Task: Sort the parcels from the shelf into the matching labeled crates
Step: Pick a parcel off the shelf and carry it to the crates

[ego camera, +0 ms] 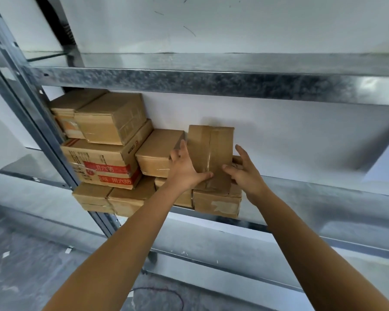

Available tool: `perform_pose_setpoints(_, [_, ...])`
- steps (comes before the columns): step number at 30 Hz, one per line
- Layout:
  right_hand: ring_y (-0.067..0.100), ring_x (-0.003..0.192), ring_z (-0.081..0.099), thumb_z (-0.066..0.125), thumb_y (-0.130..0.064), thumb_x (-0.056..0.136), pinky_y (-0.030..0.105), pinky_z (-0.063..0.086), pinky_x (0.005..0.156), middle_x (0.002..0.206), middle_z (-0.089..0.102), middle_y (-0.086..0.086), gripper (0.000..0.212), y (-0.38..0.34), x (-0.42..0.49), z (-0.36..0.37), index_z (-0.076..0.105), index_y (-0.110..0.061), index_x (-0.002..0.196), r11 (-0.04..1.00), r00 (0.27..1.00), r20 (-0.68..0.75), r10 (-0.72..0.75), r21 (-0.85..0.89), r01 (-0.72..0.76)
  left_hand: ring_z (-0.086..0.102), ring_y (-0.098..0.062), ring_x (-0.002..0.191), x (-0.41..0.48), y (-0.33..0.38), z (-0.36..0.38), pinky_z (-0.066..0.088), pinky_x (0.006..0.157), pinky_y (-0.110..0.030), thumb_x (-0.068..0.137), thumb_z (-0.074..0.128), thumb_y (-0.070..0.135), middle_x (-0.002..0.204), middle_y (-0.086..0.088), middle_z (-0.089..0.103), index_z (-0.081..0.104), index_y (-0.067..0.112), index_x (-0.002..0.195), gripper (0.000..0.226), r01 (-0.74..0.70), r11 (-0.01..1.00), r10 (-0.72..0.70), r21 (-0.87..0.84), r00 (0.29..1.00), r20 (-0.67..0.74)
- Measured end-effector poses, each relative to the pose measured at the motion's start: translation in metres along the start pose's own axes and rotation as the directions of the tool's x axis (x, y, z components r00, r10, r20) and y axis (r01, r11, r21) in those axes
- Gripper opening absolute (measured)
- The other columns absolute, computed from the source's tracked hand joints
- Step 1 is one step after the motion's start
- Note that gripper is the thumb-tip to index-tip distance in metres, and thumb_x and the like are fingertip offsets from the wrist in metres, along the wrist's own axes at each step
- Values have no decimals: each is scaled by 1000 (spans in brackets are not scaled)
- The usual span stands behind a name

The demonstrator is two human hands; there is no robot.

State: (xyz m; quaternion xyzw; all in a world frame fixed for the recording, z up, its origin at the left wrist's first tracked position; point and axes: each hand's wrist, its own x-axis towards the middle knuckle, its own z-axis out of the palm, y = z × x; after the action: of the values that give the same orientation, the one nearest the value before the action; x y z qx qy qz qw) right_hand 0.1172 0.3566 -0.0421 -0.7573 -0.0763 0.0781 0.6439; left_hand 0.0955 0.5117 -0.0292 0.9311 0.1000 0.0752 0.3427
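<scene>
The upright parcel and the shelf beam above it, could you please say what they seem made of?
Upright parcel: brown cardboard, matte, with glossy clear tape along its seam. Shelf beam: likely galvanised steel, from its grey mottled spangle and sheen.
</scene>
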Motion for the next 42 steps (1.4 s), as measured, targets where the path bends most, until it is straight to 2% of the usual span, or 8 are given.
perform_pose_setpoints(5, [18,115,46,59,-27,90,34,42,95,137,40,5,59,-3,-24,-6,31,-28,142,998,998,-57,7,64,-4,24,-28,138,-13,3,-4,27,112,-39,68,76,47,150,-9,14,8,20,148,109,7,995,1,-104,997,71])
perform_pose_setpoints(12, [26,139,29,37,-73,67,51,28,112,154,21,-1,85,-7,-51,-24,22,-40,144,993,993,-105,62,102,-51,31,-25,135,-34,17,-3,34,109,-42,71,71,51,148,-2,22,16,24,145,95,-40,963,90,-268,980,176])
perform_pose_setpoints(17, [22,130,37,24,-53,95,46,29,108,142,37,-2,35,-13,-75,-49,34,-37,125,987,979,-202,11,158,21,42,-17,125,-50,37,7,40,105,-40,56,70,71,137,3,36,16,20,139,111,-43,919,150,-392,957,247])
perform_pose_setpoints(20, [23,127,40,23,-49,97,46,31,108,130,40,-5,29,-11,-91,-72,33,-34,119,985,965,-260,26,174,20,46,-18,119,-59,52,19,42,101,-42,54,53,86,134,0,40,21,20,134,108,-45,922,169,-385,941,293])
perform_pose_setpoints(25, [26,119,49,29,-48,97,46,37,105,130,48,6,33,-2,-125,-118,40,-24,117,976,917,-391,80,218,8,49,-11,89,-78,88,51,45,79,-27,92,29,59,86,9,42,34,17,110,46,-58,869,206,-492,946,252])
perform_pose_setpoints(30, [25,113,53,36,-40,98,45,44,98,114,55,1,27,8,-174,-170,45,-16,108,977,875,-476,92,214,14,48,-12,108,-110,137,93,35,85,-23,98,27,43,120,2,52,41,21,128,39,-158,832,315,-532,924,219])
perform_pose_setpoints(36, [20,85,58,45,-19,97,30,49,69,94,59,2,3,34,-251,-247,46,-16,98,993,834,-551,31,110,36,47,-13,113,-172,198,158,47,89,-23,92,52,31,135,-5,45,40,24,128,38,-201,770,440,-606,855,275])
perform_pose_setpoints(42, [17,97,58,53,-10,89,22,50,65,117,53,3,35,62,-346,-332,48,-30,116,999,828,-559,-34,-1,40,42,-14,122,-251,251,219,42,102,-31,87,62,30,137,-2,40,38,26,133,52,-284,724,581,-629,742,333])
